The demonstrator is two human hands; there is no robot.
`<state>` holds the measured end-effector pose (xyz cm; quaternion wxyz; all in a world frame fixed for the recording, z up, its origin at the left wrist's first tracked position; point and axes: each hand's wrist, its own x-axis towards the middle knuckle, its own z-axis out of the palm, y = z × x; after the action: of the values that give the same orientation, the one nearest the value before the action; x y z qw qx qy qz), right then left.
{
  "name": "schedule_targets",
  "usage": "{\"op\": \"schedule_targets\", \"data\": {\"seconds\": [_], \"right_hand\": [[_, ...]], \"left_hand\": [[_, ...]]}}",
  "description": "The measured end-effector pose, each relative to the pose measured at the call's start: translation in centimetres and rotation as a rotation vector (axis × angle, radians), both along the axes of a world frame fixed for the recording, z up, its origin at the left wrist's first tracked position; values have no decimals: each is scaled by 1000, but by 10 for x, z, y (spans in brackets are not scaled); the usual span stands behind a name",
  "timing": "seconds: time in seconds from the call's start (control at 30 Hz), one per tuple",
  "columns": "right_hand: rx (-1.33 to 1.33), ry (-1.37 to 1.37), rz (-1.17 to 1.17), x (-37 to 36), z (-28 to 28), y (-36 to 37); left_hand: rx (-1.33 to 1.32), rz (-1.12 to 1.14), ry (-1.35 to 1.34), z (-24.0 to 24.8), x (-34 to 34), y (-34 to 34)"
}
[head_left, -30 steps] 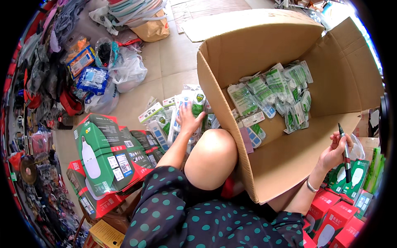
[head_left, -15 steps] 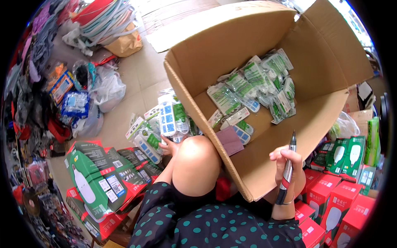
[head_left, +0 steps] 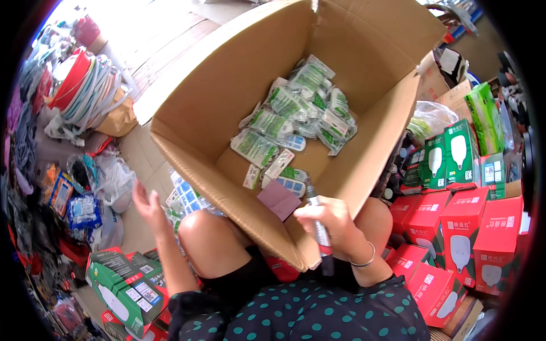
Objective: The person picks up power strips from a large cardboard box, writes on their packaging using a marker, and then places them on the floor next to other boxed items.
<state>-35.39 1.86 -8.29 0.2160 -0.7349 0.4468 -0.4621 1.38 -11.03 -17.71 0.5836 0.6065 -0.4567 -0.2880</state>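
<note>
My right hand [head_left: 333, 223] grips a silver, black and red marker pen [head_left: 319, 227], its tip pointing up over the near edge of a large open cardboard box [head_left: 210, 165]. My left hand [head_left: 149, 209] is raised with its fingers stretched out, holding nothing. Close to it, by my left knee, lie clear packs [head_left: 187, 196] with white-and-blue contents, partly hidden by the knee and the box. Inside the box is a heap of green-and-white blister packs [head_left: 290, 108]. A purplish piece of card or paper [head_left: 278, 199] lies at its near end.
Red and green light bulb boxes [head_left: 463, 221] are stacked on my right, and more bulb boxes [head_left: 122, 295] lie at lower left. Plastic bags [head_left: 111, 184] sit on the floor at left. Farther back stands a red tub with coiled hoses [head_left: 85, 85].
My left hand has let go of the packs by my knee and lifted away to the left. The right hand with the marker has moved over the box's near edge. The view has shifted right.
</note>
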Motion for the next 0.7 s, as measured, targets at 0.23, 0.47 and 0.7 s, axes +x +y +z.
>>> {"op": "schedule_targets", "data": {"seconds": [0.23, 0.47, 0.7], "right_hand": [[-97, -19, -275, -42, 19, -3], [103, 211, -659, -63, -6, 33], [38, -177, -486, -57, -25, -15]], "left_hand": [[-84, -851, -465, 161, -179, -102], [-138, -476, -1603, 96, -132, -155], [56, -402, -1343, 75, -62, -195]]}}
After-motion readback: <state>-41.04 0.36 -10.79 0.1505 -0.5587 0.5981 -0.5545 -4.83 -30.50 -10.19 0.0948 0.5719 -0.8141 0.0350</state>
